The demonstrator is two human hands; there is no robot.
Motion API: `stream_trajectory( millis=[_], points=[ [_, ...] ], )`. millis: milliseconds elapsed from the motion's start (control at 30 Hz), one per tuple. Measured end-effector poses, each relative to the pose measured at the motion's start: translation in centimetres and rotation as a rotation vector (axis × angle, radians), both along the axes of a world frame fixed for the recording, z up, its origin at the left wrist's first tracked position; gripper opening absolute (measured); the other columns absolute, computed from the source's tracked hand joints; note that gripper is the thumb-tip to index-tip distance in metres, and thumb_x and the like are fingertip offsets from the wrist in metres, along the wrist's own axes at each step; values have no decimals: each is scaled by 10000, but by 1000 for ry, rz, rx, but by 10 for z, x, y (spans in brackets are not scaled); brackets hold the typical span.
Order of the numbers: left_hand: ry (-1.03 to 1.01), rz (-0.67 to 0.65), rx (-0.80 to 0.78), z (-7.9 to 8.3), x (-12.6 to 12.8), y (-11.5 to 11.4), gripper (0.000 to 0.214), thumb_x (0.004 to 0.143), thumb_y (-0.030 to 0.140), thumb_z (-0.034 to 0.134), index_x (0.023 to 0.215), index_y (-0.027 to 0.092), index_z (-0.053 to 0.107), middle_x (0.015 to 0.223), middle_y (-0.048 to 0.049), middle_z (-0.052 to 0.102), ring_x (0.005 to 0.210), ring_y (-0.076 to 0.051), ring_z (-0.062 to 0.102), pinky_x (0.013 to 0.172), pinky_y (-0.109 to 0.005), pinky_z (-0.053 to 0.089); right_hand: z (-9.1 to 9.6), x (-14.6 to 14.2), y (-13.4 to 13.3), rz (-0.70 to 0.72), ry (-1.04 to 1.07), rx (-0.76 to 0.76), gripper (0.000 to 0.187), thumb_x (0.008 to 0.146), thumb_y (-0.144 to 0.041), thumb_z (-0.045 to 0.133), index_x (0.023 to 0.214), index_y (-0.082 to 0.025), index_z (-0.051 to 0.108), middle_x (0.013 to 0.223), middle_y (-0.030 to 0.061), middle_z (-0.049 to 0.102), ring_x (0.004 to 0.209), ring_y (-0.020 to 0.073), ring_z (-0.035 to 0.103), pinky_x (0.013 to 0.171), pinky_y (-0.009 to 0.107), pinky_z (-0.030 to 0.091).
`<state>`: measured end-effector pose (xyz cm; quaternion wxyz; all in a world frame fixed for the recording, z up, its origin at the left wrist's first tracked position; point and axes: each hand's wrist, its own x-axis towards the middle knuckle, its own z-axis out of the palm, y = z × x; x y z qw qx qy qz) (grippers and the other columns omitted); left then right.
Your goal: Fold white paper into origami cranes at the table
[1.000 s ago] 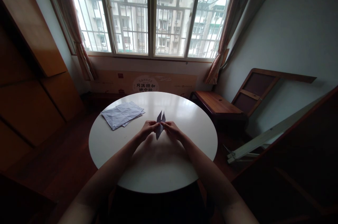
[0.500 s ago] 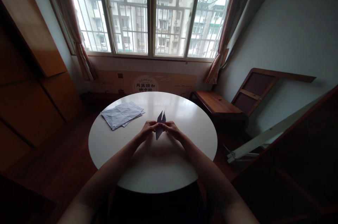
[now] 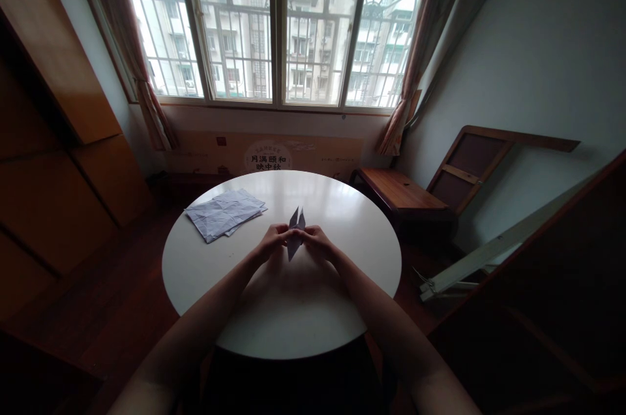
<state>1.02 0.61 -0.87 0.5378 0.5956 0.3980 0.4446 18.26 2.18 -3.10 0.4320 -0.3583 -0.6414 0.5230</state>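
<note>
A small folded paper piece with two pointed tips facing away from me is held just above the round white table. My left hand pinches its left side with closed fingers. My right hand pinches its right side the same way. Both hands meet at the middle of the table, forearms resting toward the near edge.
Several creased sheets of paper lie stacked at the table's far left. A wooden bench and a leaning wooden frame stand to the right. A cardboard panel rests under the window; wooden cabinets line the left.
The hands and folded paper stay nearly still; the fingers press slightly closer on the fold. The view shifts a little.
</note>
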Motion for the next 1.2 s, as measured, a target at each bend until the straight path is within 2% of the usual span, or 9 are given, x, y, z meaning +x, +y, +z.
stream_trajectory(
  millis=[200,333,633,1000,1200],
  points=[
    [-58,-13,69,-4,5,1,379,652,471,749,672,124,597,600,6,569,563,-123,540,544,-228,382,2,3,-2,34,-50,-46,517,675,-617,682,594,-112,608,511,-28,461,487,71,352,486,239,236],
    [-56,-26,97,-6,6,2,379,659,472,743,692,121,604,615,1,577,580,-137,558,556,-239,395,4,3,-5,85,-26,-32,521,692,-617,676,686,-96,675,574,4,540,528,90,427,514,245,294],
    [-70,-41,67,-9,5,4,386,673,479,742,709,116,613,621,-11,595,577,-141,567,555,-241,395,3,-2,-4,49,7,-50,550,679,-661,654,657,-112,670,513,13,508,542,127,474,508,258,319],
    [-78,59,46,-4,4,1,355,677,456,732,689,111,652,605,-9,599,563,-125,550,564,-238,394,1,-1,1,24,-3,-33,564,712,-669,611,526,-144,521,476,-46,387,469,64,298,469,242,194],
    [-97,-39,-31,-6,2,3,382,682,465,747,791,105,680,706,-50,660,617,-147,601,582,-243,414,1,3,2,23,-47,37,549,764,-630,578,511,-152,481,481,-44,389,456,61,300,471,251,183]
  ],
)
